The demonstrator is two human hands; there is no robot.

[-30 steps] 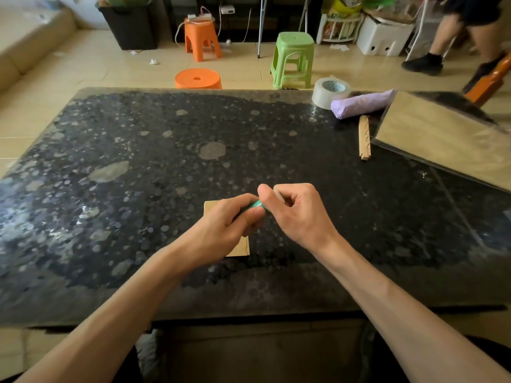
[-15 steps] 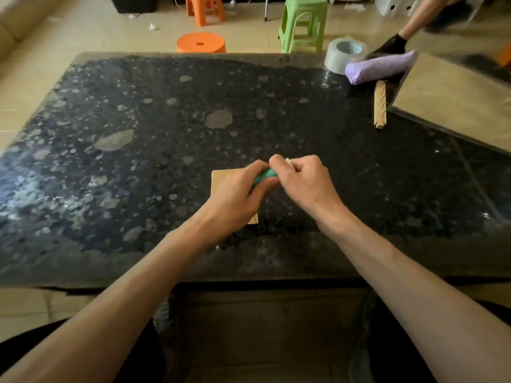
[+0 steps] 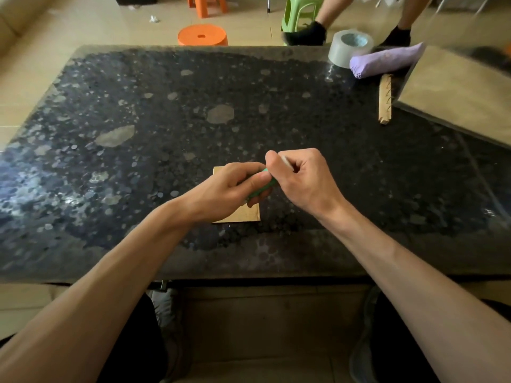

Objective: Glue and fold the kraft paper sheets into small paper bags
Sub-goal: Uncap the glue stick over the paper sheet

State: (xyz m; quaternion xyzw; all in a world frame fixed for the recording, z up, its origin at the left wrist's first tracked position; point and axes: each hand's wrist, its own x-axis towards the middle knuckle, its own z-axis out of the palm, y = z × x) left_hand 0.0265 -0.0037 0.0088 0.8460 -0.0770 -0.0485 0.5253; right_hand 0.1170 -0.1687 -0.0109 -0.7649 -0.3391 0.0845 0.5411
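A small folded kraft paper piece (image 3: pixel 243 215) lies on the dark speckled table (image 3: pixel 138 128), mostly hidden under my left hand. My left hand (image 3: pixel 229 186) grips the green body of a glue stick (image 3: pixel 261 187) just above the paper. My right hand (image 3: pixel 304 179) has its fingers curled round the stick's other end, with a pale part (image 3: pixel 286 163) showing between thumb and fingers. The two hands touch each other. A stack of kraft paper sheets (image 3: pixel 456 95) lies at the table's far right.
A roll of grey tape (image 3: pixel 349 48), a purple bundle (image 3: pixel 387 62) and a narrow kraft strip (image 3: pixel 385 102) sit at the far right of the table. Orange stool (image 3: pixel 203 35) and green stool (image 3: pixel 301 9) stand beyond it, where a person's legs (image 3: pixel 307 31) pass.
The view has tilted down, and both hands stay together on the glue stick over the paper. The person behind the table has stepped leftwards.
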